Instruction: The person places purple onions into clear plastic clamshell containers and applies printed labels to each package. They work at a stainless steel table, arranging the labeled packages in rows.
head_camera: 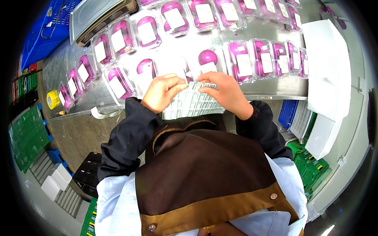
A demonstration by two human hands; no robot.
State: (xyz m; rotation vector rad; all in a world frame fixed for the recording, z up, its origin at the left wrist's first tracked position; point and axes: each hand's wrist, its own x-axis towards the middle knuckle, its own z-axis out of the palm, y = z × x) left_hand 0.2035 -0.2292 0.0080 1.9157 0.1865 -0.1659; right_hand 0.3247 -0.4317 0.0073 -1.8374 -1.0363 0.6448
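Observation:
A sheet of small printed stickers [193, 101] lies at the near edge of the metal table, between my hands and my apron. My left hand [165, 88] has its thumb and forefinger pinched together at the sheet's far left corner; what lies between them is too small to tell. My right hand [224, 90] rests on the sheet's right part, thumb and fingers apart. Just beyond my hands stands a clear plastic clamshell with a purple onion [207, 57] and a white label. Another labelled clamshell [146, 69] is beside my left hand, partly washed out by glare.
Rows of labelled clamshells [146, 31] with purple onions cover the metal table [271, 28]. A scale [97, 14] and a blue crate [44, 32] stand at the far left, a yellow tape roll [53, 99] at the left edge. White foam boxes [329, 70] are at the right.

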